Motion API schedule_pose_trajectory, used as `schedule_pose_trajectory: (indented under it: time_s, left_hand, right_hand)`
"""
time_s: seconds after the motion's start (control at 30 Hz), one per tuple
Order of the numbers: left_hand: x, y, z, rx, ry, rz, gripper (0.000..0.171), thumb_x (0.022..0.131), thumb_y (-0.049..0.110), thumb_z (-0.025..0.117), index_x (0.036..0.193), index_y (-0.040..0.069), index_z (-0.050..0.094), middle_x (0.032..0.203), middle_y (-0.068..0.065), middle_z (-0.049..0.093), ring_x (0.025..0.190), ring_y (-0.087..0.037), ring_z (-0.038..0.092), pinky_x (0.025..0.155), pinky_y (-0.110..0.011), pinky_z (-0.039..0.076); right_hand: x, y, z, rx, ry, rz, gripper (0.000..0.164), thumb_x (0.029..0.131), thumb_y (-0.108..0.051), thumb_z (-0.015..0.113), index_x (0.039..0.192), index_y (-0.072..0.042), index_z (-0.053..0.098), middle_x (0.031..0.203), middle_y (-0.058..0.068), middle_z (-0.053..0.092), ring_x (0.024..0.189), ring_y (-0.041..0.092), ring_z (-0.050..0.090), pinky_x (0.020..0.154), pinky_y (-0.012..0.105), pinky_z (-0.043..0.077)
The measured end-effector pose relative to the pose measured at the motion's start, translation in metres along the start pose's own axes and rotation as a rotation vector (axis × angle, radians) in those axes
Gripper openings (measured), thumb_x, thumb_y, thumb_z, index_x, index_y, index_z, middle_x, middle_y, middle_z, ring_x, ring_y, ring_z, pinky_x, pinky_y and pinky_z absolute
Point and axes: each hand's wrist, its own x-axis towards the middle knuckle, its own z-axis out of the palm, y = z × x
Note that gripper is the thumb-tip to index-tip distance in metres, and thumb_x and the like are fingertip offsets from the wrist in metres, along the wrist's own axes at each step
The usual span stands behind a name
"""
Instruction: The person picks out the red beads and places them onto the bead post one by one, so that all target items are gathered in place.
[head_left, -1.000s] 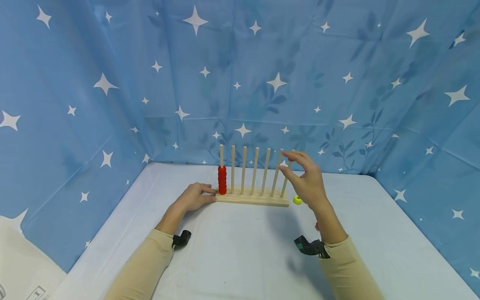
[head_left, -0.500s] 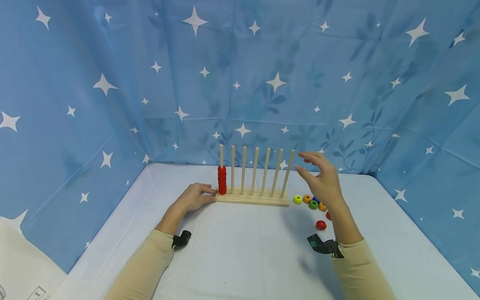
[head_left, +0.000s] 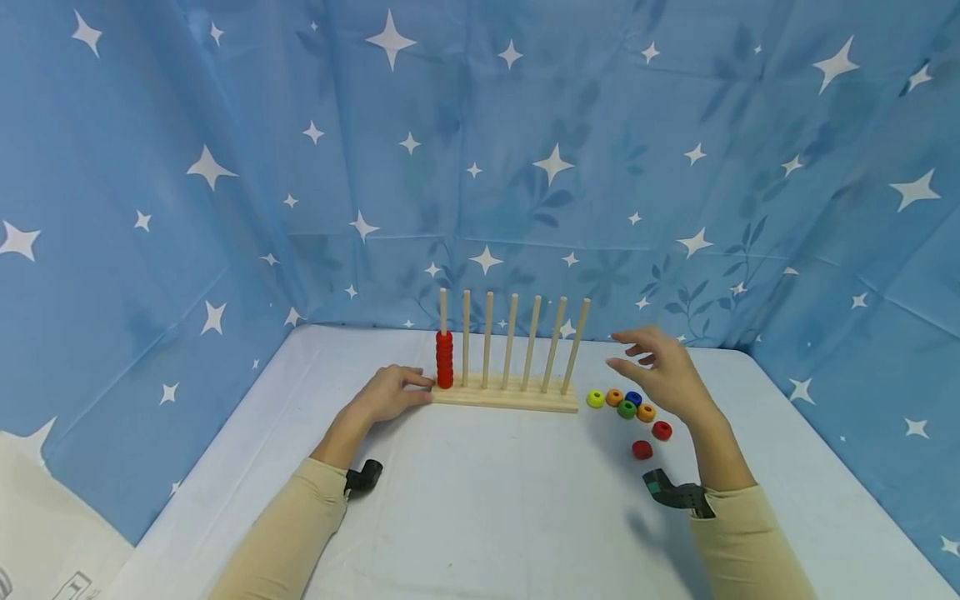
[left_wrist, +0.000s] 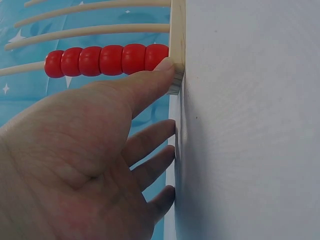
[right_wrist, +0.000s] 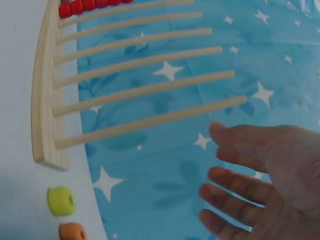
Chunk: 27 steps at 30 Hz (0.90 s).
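Note:
A wooden bead rack (head_left: pixel 517 402) stands on the table, with several upright rods on a flat base. On its leftmost rod sits a stack of red beads (head_left: pixel 444 360); the other rods are bare. My left hand (head_left: pixel 388 393) holds the left end of the base, the thumb (left_wrist: pixel 150 82) on its corner and the index finger hidden in the left wrist view. To the right of the rack my right hand (head_left: pixel 663 371) hovers with relaxed, parted fingers and nothing between them. Below it lie a yellow bead (head_left: pixel 596 398), a green bead (head_left: pixel 627 409) and a red bead (head_left: pixel 642 450).
Among the loose beads are a blue bead (head_left: pixel 633 398), an orange bead (head_left: pixel 646 412) and another red bead (head_left: pixel 662 430). A white cloth covers the table (head_left: pixel 480 508). A blue star-patterned curtain (head_left: pixel 480 167) rises behind and along both sides.
My right hand has moved from the rack's right-hand rods to the right and slightly down, uncovering the loose beads. My left hand and the rack have stayed put.

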Motion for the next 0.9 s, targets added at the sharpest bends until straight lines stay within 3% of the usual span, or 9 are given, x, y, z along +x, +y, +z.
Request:
schedule_pose_trajectory:
  time_s: [0.2, 0.47, 0.8, 0.9]
  left_hand:
    - [0.000, -0.002, 0.000, 0.008, 0.000, -0.001, 0.032, 0.097, 0.023, 0.074, 0.126, 0.010, 0.077, 0.150, -0.022, 0.057, 0.145, -0.046, 0.045, 0.119, -0.061, 0.036]
    - [0.001, -0.003, -0.001, 0.003, 0.000, 0.004, 0.031, 0.097, 0.023, 0.074, 0.126, 0.011, 0.077, 0.151, -0.022, 0.056, 0.146, -0.046, 0.045, 0.120, -0.061, 0.036]
    - [0.001, -0.001, -0.001, 0.006, -0.003, 0.006, 0.031, 0.097, 0.023, 0.074, 0.126, 0.010, 0.077, 0.151, -0.022, 0.056, 0.145, -0.047, 0.045, 0.119, -0.061, 0.036]
    - [0.001, -0.001, 0.000, 0.007, -0.001, 0.001, 0.031, 0.097, 0.023, 0.074, 0.125, 0.011, 0.077, 0.151, -0.022, 0.057, 0.145, -0.046, 0.045, 0.119, -0.061, 0.036]
  right_hand:
    - [-0.002, 0.016, -0.002, -0.008, -0.194, 0.096, 0.047, 0.100, -0.036, 0.071, 0.137, -0.007, 0.066, 0.137, 0.017, 0.064, 0.116, 0.035, 0.063, 0.094, 0.049, 0.058]
    - [-0.001, 0.028, -0.002, 0.026, -0.292, 0.077, 0.039, 0.099, -0.029, 0.072, 0.132, -0.008, 0.071, 0.131, 0.016, 0.068, 0.107, 0.028, 0.065, 0.082, 0.035, 0.057]
    - [-0.006, 0.046, -0.003, 0.093, -0.479, 0.116, 0.043, 0.097, -0.023, 0.074, 0.134, -0.003, 0.068, 0.122, 0.015, 0.071, 0.104, 0.026, 0.062, 0.079, 0.043, 0.059]
    - [-0.007, 0.053, -0.001, 0.106, -0.524, 0.116, 0.042, 0.096, -0.020, 0.074, 0.133, -0.001, 0.069, 0.124, 0.016, 0.072, 0.104, 0.025, 0.062, 0.079, 0.039, 0.059]
